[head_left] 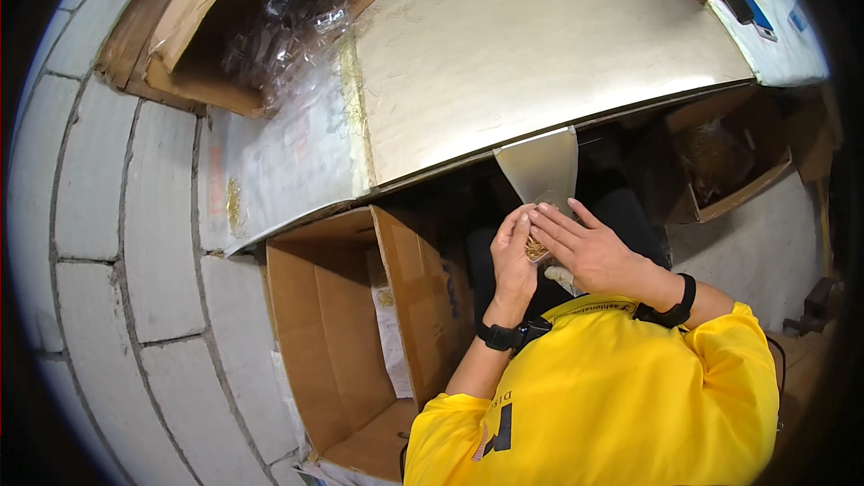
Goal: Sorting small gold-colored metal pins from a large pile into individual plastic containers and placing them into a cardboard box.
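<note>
The two bare hands are meeting in front of the wearer's body, just beyond the near edge of the yellow shirt. The left hand is curling around a small clear case, with its thumb standing up along the side. The gold-coloured pieces are showing in the case, between the two hands. The right hand is lying flat over them, its fingers straight and its thumb spreading away; whether its palm is touching the pieces is hidden. On the far side of the hands, a pale chute is jutting from the near edge of the table and narrowing toward the fingers. An open cardboard box is standing to the left; a smaller carton is sitting to the right.

For good handling, the left hand should be keeping the case level and its grip light, since thin plastic is probably flexing easily. The right hand should be shielding the pieces without pressing hard, as loose ones could be slipping out at the open side.
</note>
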`<action>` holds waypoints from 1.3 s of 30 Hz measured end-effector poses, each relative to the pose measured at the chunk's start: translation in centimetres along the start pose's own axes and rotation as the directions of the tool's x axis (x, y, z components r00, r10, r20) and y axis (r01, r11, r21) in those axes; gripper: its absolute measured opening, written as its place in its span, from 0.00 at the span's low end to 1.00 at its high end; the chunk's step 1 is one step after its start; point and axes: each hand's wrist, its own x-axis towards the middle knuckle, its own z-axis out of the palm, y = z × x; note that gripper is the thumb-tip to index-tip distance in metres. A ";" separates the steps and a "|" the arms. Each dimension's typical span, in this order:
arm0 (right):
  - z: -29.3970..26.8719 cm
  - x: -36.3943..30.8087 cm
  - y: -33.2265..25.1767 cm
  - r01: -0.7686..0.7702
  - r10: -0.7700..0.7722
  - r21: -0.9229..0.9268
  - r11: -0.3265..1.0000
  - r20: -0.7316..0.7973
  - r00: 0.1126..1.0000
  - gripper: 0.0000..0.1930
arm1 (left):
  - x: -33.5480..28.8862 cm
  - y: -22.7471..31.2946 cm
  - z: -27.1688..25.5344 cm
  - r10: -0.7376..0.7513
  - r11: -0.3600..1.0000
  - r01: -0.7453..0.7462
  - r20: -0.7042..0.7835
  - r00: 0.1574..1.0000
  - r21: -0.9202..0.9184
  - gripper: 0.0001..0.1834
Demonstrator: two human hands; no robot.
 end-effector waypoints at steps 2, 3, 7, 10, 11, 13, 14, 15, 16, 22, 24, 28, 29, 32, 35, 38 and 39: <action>-0.1 0.1 0.2 -0.013 0.015 0.049 0.999 -0.036 0.999 0.29 | 0.0 0.2 -0.5 0.010 1.000 -0.009 0.036 0.999 -0.025 0.13; -0.1 0.2 0.2 -0.016 0.024 0.109 0.994 -0.072 0.997 0.29 | 0.1 0.2 -0.8 0.023 0.999 -0.021 0.060 0.998 -0.047 0.14; 0.5 0.1 0.0 -0.010 0.011 0.045 0.999 -0.036 0.999 0.26 | -0.2 -0.1 -1.1 0.006 0.999 -0.006 0.010 1.000 0.048 0.14; 0.1 0.1 0.8 -0.021 0.078 0.361 0.932 -0.145 0.986 0.22 | -0.4 0.2 -0.6 -0.010 1.000 0.009 0.026 1.000 0.028 0.16; 0.0 0.0 0.9 -0.021 0.125 0.529 0.849 -0.163 0.979 0.21 | -0.5 0.3 -0.6 -0.026 0.999 0.025 0.036 0.999 0.021 0.16; 0.1 0.1 0.8 -0.013 0.143 0.504 0.863 -0.220 0.965 0.20 | -0.2 0.3 -0.5 -0.014 1.000 0.013 0.048 0.999 0.019 0.16; 0.2 0.1 0.7 -0.007 0.159 0.480 0.877 -0.276 0.948 0.20 | -0.2 0.3 -0.4 -0.002 1.000 0.001 0.059 0.998 0.017 0.16; 0.3 0.1 0.6 -0.006 0.157 0.481 0.877 -0.274 0.949 0.20 | -0.4 0.3 -0.4 -0.002 1.000 0.001 0.056 0.998 0.016 0.16; 0.3 0.1 0.7 -0.020 0.145 0.375 0.927 -0.310 0.939 0.20 | -0.6 0.5 -0.1 -0.022 1.000 0.021 0.092 0.996 0.008 0.16; -0.9 0.2 0.9 -0.121 0.233 0.329 0.937 -0.325 0.917 0.30 | -0.8 0.6 -0.1 -0.049 0.999 0.049 0.134 0.990 0.001 0.17; -1.3 -0.1 0.8 -0.118 0.232 0.350 0.929 -0.304 0.924 0.34 | -0.9 0.9 -0.1 -0.035 0.999 0.035 0.110 0.993 0.009 0.17; -0.1 -0.8 -0.2 -0.046 0.060 0.135 0.990 -0.100 0.993 0.33 | -0.9 0.8 -0.1 -0.018 0.999 0.020 0.093 0.996 -0.027 0.14; 0.2 -0.8 -0.4 -0.029 0.031 0.101 0.994 -0.021 0.999 0.33 | -0.8 0.5 -0.3 0.015 1.000 -0.016 0.077 0.997 0.020 0.13; -0.5 -0.4 -0.4 -0.029 0.031 0.076 0.997 -0.027 0.999 0.32 | -0.9 0.2 -0.8 0.009 1.000 -0.010 0.044 0.999 0.014 0.12; 0.0 -0.7 -0.4 -0.031 0.038 0.114 0.993 -0.052 0.998 0.31 | -0.8 0.3 -0.5 0.019 0.998 -0.021 0.040 0.999 0.054 0.12; -0.1 -0.9 -0.2 -0.031 0.063 0.229 0.973 -0.135 0.989 0.28 | -1.2 0.3 -0.9 -0.030 0.999 0.031 0.074 0.997 -0.013 0.15; -0.4 -0.9 -0.1 -0.025 0.106 0.343 0.939 -0.218 0.970 0.27 | -1.2 0.6 -1.0 -0.028 1.000 0.029 0.074 0.997 -0.011 0.15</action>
